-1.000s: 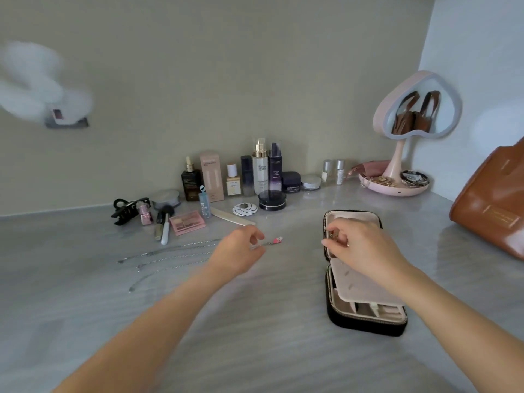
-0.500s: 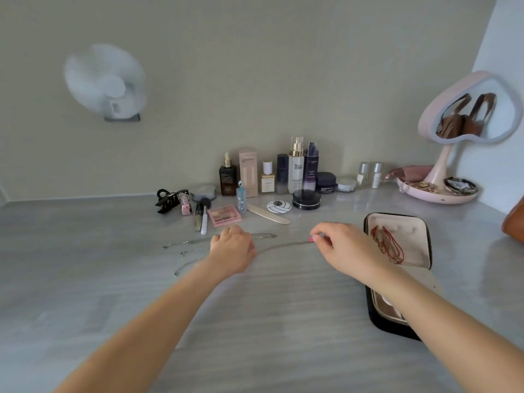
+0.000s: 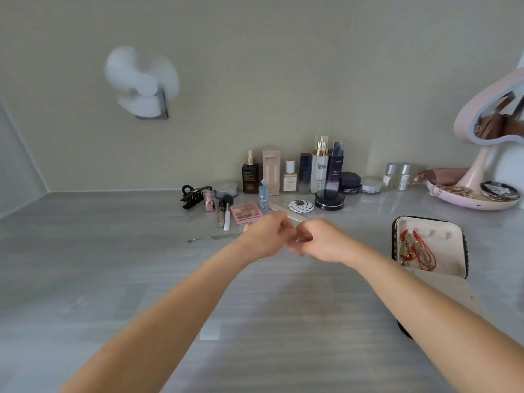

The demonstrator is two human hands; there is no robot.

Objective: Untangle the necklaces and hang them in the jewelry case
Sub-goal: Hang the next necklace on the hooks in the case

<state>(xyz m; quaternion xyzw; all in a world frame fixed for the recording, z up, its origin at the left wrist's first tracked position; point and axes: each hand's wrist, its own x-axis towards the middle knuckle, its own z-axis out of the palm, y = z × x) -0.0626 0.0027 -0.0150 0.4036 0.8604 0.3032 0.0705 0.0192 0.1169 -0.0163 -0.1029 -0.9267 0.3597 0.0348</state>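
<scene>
My left hand (image 3: 266,236) and my right hand (image 3: 320,241) meet above the middle of the grey table, fingers curled and pinched together on a thin silver necklace that is mostly hidden between them. Another silver chain (image 3: 212,238) lies flat on the table just left of my left hand. The black jewelry case (image 3: 431,245) stands open at the right, with red cord necklaces (image 3: 416,249) resting on its cream lid lining. My right forearm covers the case's lower half.
Cosmetic bottles and jars (image 3: 320,168) line the back wall, with a pink palette (image 3: 245,212), brushes and a black hair clip (image 3: 192,195) in front. A pink heart-shaped mirror (image 3: 487,120) on a tray stands at the far right. A white fan (image 3: 141,83) hangs on the wall.
My right hand left the case and came to the left hand; both now pinch the chain together. The view has swung left, and fewer chains show on the table.
</scene>
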